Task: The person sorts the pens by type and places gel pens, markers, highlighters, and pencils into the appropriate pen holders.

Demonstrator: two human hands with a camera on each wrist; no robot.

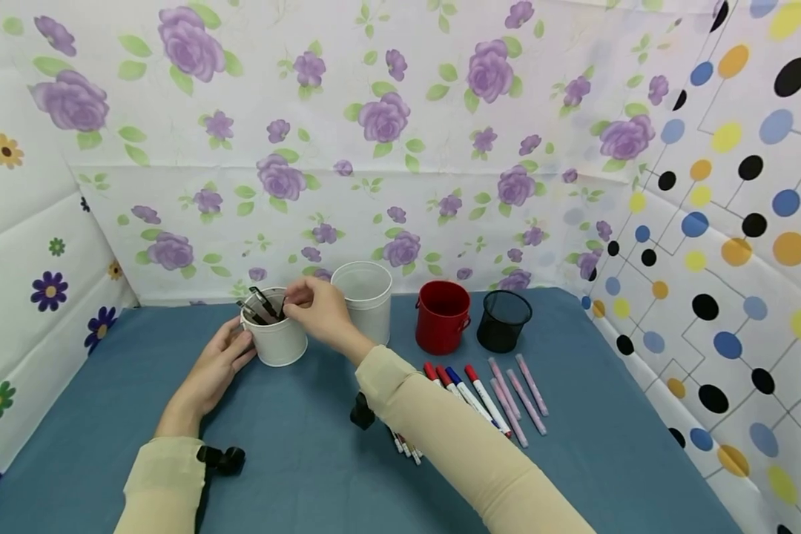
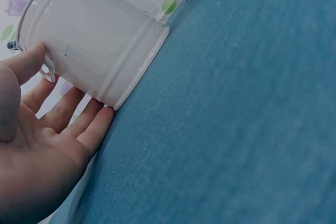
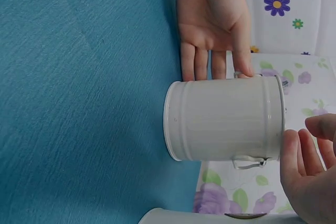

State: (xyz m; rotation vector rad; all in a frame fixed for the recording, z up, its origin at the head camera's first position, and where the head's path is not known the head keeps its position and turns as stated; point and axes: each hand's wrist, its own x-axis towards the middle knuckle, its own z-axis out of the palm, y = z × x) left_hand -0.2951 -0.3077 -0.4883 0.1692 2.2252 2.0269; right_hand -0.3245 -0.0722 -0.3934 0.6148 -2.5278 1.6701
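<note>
On the blue table [image 1: 294, 467], the leftmost white cup [image 1: 280, 346] is steadied by the uncurled left hand [image 1: 207, 367]. Whether any black pen [image 1: 263, 300] is pinched by the right hand [image 1: 325, 315] cannot be told; tipping should be avoided.

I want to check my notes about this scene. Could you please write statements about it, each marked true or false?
1. The left hand touches the white container with black pens. True.
2. The right hand rests on the blue cloth. False: it is at this container's rim.
3. In the head view, the black cup stands right of the red bucket. True.
4. The pink pens stand in the black cup. False: they lie on the blue cloth.
</note>
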